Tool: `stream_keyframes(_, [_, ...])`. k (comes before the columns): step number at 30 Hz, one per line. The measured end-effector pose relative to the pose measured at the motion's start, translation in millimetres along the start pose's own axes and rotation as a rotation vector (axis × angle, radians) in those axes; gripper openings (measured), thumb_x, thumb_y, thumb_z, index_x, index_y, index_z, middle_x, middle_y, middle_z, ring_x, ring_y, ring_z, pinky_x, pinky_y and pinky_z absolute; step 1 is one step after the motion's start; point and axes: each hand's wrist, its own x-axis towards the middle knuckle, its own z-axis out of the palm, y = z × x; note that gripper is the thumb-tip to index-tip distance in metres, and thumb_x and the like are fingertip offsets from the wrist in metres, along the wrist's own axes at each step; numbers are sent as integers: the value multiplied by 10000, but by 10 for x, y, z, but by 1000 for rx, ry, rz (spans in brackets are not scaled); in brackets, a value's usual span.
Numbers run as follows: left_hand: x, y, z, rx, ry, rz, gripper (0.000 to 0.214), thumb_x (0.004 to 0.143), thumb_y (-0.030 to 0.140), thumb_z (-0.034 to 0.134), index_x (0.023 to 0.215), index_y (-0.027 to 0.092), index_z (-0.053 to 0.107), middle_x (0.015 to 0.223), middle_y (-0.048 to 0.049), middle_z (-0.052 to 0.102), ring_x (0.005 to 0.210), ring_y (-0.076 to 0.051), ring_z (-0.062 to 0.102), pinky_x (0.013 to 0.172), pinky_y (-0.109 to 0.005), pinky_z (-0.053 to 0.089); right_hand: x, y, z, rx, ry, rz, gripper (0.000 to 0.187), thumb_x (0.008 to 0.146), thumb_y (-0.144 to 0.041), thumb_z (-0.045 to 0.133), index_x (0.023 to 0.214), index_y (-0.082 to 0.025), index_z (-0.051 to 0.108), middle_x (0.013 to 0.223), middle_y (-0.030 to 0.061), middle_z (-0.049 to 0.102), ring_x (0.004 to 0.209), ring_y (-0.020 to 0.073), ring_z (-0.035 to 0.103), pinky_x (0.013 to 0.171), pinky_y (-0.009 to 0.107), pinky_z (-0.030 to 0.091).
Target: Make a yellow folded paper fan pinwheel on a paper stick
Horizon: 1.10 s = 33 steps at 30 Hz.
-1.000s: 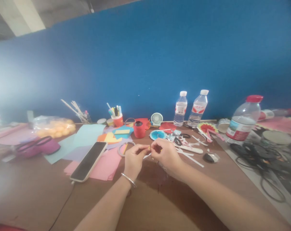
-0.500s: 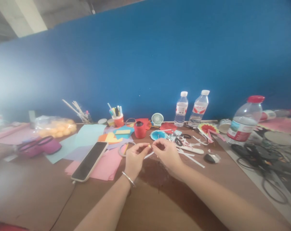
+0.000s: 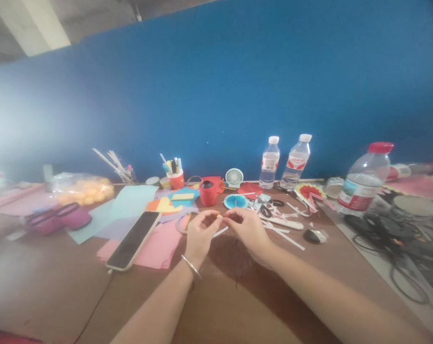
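Observation:
My left hand [image 3: 199,234], with a silver bangle at the wrist, is closed in a pinch above the middle of the table. It grips a tiny pale yellow-white piece [image 3: 219,216], too small to identify. Against it, fingertip to fingertip, my right hand [image 3: 248,231] is pinched too; what its fingers hold, if anything, is hidden. A narrow white paper strip [image 3: 221,232] shows just below the fingertips, and I cannot tell whether it joins the piece. Beyond the hands are a red cup-like container [image 3: 209,195] and a blue pleated paper rosette [image 3: 234,201].
Left of the hands, a phone [image 3: 133,242] lies on pink paper [image 3: 162,246]. Scissors [image 3: 265,211], white paper scraps [image 3: 286,237] and a mouse [image 3: 315,235] lie to the right. Water bottles [image 3: 270,165] line the back; a larger bottle [image 3: 365,179] stands near black cables [image 3: 388,239].
The right fingers have shifted slightly left, closing the small gap at the fingertips. The left hand and the table things look almost the same.

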Motion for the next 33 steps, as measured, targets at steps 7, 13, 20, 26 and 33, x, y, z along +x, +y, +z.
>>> stream_keyframes(7, [51, -24, -43, 30, 9, -77, 234, 619, 264, 641, 799, 115, 630, 679, -48, 654, 630, -143, 607, 668, -289, 498, 55, 38, 1, 167, -71, 145, 111, 657, -262, 554, 660, -159, 596, 563, -16, 583, 481, 96, 488, 474, 208, 374])
stream_keyframes(13, [61, -20, -56, -22, -20, -79, 213, 642, 257, 615, 802, 119, 633, 702, -52, 651, 629, -134, 600, 670, -282, 493, 93, 20, -35, 434, -156, 241, 122, 637, -261, 566, 627, -140, 570, 509, -28, 526, 434, 67, 424, 436, 188, 330])
stream_keyframes(20, [34, 4, -32, 17, 5, -30, 158, 625, 257, 627, 728, 141, 597, 674, -20, 627, 637, -133, 589, 633, -258, 478, 70, 14, -23, 345, -169, 207, 100, 660, -259, 541, 654, -162, 563, 537, -21, 559, 469, 102, 500, 497, 228, 412])
stream_keyframes(26, [22, 39, -56, 301, -35, 121, 123, 666, 258, 581, 714, 145, 594, 688, -27, 607, 633, -129, 555, 609, -235, 443, -7, -15, -38, -160, 40, -200, 116, 714, -187, 487, 724, -193, 602, 740, 34, 609, 705, 157, 543, 666, 270, 416])
stream_keyframes(33, [-33, 80, -32, 443, -40, 267, 91, 683, 244, 547, 698, 166, 591, 699, -26, 588, 672, -143, 529, 651, -249, 417, -39, -35, -23, -184, 15, -137, 145, 701, -170, 476, 707, -196, 618, 687, 11, 623, 637, 138, 549, 593, 237, 423])
